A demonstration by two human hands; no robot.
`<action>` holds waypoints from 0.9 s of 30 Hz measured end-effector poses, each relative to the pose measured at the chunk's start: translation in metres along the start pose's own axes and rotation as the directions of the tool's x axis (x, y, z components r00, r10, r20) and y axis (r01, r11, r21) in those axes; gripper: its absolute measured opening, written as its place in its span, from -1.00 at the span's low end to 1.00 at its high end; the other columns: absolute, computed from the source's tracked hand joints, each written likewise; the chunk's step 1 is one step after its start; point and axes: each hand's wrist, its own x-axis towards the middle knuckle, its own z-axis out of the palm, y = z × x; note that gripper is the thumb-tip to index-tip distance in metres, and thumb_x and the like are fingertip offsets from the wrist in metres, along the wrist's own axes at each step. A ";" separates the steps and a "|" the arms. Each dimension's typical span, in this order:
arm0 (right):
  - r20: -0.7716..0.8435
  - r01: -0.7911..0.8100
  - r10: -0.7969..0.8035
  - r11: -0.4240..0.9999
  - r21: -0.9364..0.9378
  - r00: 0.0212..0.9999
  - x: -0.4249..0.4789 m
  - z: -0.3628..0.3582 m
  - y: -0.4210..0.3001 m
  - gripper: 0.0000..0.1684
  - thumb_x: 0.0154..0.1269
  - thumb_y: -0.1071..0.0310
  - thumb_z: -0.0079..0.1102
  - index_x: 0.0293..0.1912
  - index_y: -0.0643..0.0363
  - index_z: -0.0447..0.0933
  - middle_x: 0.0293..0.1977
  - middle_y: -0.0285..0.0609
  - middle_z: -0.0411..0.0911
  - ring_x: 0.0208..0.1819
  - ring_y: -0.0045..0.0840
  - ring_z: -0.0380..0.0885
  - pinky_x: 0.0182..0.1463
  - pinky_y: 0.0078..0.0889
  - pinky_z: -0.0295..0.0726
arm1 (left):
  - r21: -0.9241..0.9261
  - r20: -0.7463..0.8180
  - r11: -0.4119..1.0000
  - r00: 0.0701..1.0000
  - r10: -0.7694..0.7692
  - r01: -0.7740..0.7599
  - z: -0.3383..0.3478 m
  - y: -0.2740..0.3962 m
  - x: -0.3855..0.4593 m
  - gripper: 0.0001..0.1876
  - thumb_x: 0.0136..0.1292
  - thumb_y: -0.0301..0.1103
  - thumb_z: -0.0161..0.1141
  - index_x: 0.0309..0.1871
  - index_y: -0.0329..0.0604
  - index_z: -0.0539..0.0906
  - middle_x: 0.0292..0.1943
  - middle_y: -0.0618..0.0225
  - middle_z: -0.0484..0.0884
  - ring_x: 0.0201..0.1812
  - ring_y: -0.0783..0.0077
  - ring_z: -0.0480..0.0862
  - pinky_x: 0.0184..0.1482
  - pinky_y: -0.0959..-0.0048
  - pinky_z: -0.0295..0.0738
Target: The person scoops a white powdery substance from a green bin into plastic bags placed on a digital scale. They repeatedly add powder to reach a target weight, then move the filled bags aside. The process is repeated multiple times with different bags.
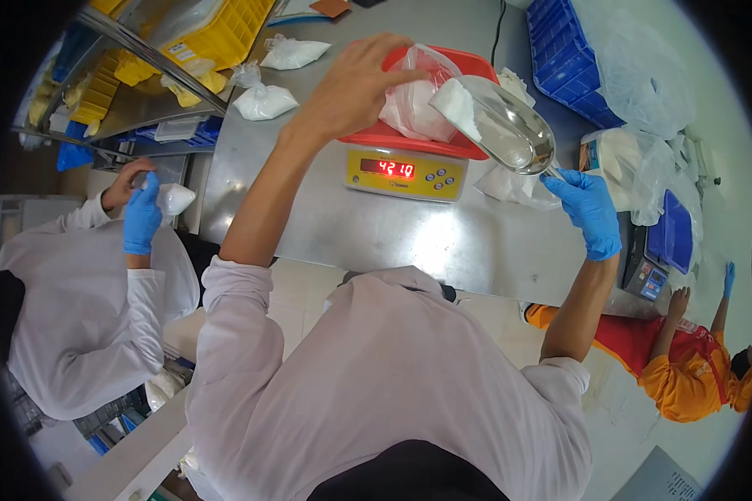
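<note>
My gloved right hand (586, 213) grips the handle of a metal scoop (517, 128). White powder (457, 106) lies at the scoop's front lip, which is tilted beside a clear plastic bag (417, 113). This bag holds more white powder and sits in a red plastic tray (464, 59). Bare and spread, my left hand (376, 81) is at the bag's mouth, its thumb over the near side; whether it pinches the film cannot be told. Under the tray is a yellow digital scale (404, 174) with a lit red display.
Two tied powder bags (266, 102) (294, 53) lie left on the steel table (301, 216). Another plastic bag (517, 188) lies under the scoop. A blue crate (567, 62) stands at the back right. Co-workers (100, 294) (683, 369) are on both sides; the left one holds a powder bag (177, 199).
</note>
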 end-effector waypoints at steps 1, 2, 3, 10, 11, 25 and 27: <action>0.016 0.045 -0.045 0.998 -0.034 0.999 0.002 0.002 -0.005 -0.76 0.17 0.17 0.35 -0.27 0.14 0.67 -0.67 -0.55 0.31 -0.68 -0.90 0.15 -0.64 -0.71 0.06 | 0.106 0.014 0.994 1.000 0.020 -0.021 0.004 0.002 0.002 -0.53 0.00 -0.59 0.20 0.02 0.08 0.68 0.28 0.25 0.37 0.36 0.08 0.26 0.38 0.15 0.16; 0.034 0.092 -0.090 0.994 -0.067 0.995 0.008 0.005 -0.012 -0.75 0.17 0.16 0.35 -0.28 0.15 0.67 -0.66 -0.53 0.32 -0.67 -0.89 0.16 -0.62 -0.70 0.09 | 0.211 0.031 0.976 0.999 0.037 -0.043 0.007 0.003 0.003 -0.57 -0.03 -0.57 0.22 -0.04 0.08 0.71 0.28 0.25 0.37 0.37 0.08 0.24 0.39 0.13 0.12; 0.047 0.135 -0.131 0.986 -0.099 0.990 0.011 0.005 -0.018 -0.74 0.17 0.15 0.35 -0.29 0.15 0.68 -0.66 -0.52 0.34 -0.65 -0.87 0.18 -0.60 -0.69 0.13 | 0.190 0.060 0.981 0.998 0.034 -0.045 0.009 0.002 0.004 -0.63 -0.06 -0.56 0.25 -0.13 0.06 0.73 0.28 0.26 0.37 0.38 0.09 0.22 0.40 0.11 0.10; 0.088 0.184 -0.169 0.960 -0.212 0.982 0.028 0.012 -0.028 -0.69 0.14 0.17 0.34 -0.25 0.23 0.71 -0.61 -0.41 0.45 -0.57 -0.76 0.30 -0.47 -0.61 0.30 | 0.029 0.125 0.999 0.992 0.026 -0.030 -0.001 0.003 -0.002 -0.80 -0.18 -0.56 0.30 -0.43 -0.03 0.74 0.30 0.32 0.34 0.42 0.12 0.15 0.42 0.01 0.02; 0.089 0.167 -0.150 0.958 -0.234 0.985 0.024 0.012 -0.033 -0.67 0.12 0.20 0.34 -0.23 0.27 0.70 -0.58 -0.37 0.49 -0.54 -0.74 0.34 -0.44 -0.57 0.35 | 0.025 0.109 0.999 0.994 0.018 -0.021 0.000 0.001 -0.004 -0.79 -0.19 -0.57 0.30 -0.42 -0.03 0.74 0.31 0.32 0.34 0.42 0.12 0.15 0.42 0.02 0.01; 0.053 0.196 -0.189 0.951 -0.238 0.981 0.016 0.010 -0.036 -0.66 0.13 0.22 0.34 -0.19 0.29 0.68 -0.61 -0.40 0.45 -0.56 -0.77 0.32 -0.48 -0.59 0.29 | -0.085 0.024 0.995 0.999 -0.042 0.044 0.001 0.001 -0.014 -0.67 -0.03 -0.57 0.24 -0.18 0.07 0.72 0.35 0.35 0.31 0.45 0.13 0.12 0.44 0.08 -0.01; 0.074 0.163 -0.150 0.964 -0.211 0.986 0.018 0.007 -0.024 -0.69 0.16 0.18 0.36 -0.20 0.21 0.70 -0.67 -0.52 0.33 -0.63 -0.85 0.19 -0.58 -0.66 0.12 | -0.094 -0.023 0.995 0.999 -0.045 0.043 -0.002 0.000 -0.016 -0.67 -0.02 -0.56 0.21 -0.17 0.06 0.72 0.33 0.32 0.33 0.43 0.11 0.15 0.42 0.08 0.01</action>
